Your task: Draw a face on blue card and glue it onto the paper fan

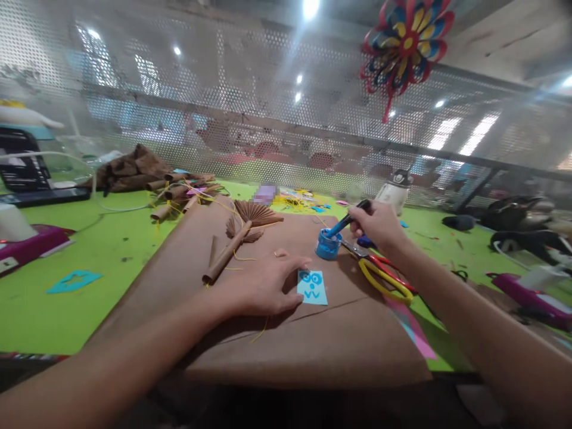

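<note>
My right hand (378, 225) is closed around a black-and-blue paintbrush (343, 223). The brush leans down into a small jar of blue paint (328, 245), which hides its tip. Resting on the brown paper (339, 339), my left hand (272, 280) has thumb and fingers apart, at the left edge of a light-blue paper square (318, 295). Blue round eyes, a dot and zigzag marks are painted on that square. Scissors with yellow and red handles (386, 283) lie below my right hand, blades toward the jar. Behind my left hand lies a pleated brown paper fan (252, 220) with a rolled paper tube (226, 253).
Several brown paper rolls with yellow string (172, 193) and crumpled brown paper (134, 170) lie back left. A blue paper cutout (74, 281) is on the green table (27, 322). Purple power strips (38, 241) flank both sides. A perforated metal screen (250, 119) stands behind.
</note>
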Action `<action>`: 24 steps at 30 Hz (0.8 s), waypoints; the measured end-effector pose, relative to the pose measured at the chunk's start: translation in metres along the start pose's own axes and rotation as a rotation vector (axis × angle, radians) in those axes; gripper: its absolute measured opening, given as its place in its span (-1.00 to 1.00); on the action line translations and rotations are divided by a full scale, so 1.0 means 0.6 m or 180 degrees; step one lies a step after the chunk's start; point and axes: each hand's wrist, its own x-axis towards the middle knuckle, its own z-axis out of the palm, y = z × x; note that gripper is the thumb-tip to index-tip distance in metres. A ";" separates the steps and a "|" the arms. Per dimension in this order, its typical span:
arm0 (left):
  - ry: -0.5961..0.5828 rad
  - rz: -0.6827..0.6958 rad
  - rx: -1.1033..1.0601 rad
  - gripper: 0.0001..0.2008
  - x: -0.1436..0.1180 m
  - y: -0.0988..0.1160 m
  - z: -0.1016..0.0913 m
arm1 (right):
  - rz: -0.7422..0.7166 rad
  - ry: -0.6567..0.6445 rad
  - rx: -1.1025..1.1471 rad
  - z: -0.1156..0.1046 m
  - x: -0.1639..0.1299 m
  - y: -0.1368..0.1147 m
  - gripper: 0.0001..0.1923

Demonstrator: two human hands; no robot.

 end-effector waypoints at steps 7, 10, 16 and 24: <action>-0.0076 0.0013 0.0094 -0.49 0.002 0.005 -0.002 | 0.0242 -0.0428 -0.0083 0.017 0.000 0.029 -0.77; -0.0135 -0.0084 0.0095 -0.46 0.003 0.008 -0.003 | 0.0257 -0.0323 0.0115 0.005 0.000 0.036 -0.77; -0.0083 -0.0028 0.0176 -0.46 0.006 -0.001 0.003 | 0.0406 -0.0300 0.0302 0.000 -0.002 0.048 -0.78; -0.0137 0.0051 0.0105 -0.50 0.007 -0.003 0.003 | 0.0228 -0.0040 0.0332 -0.021 -0.003 0.019 -0.76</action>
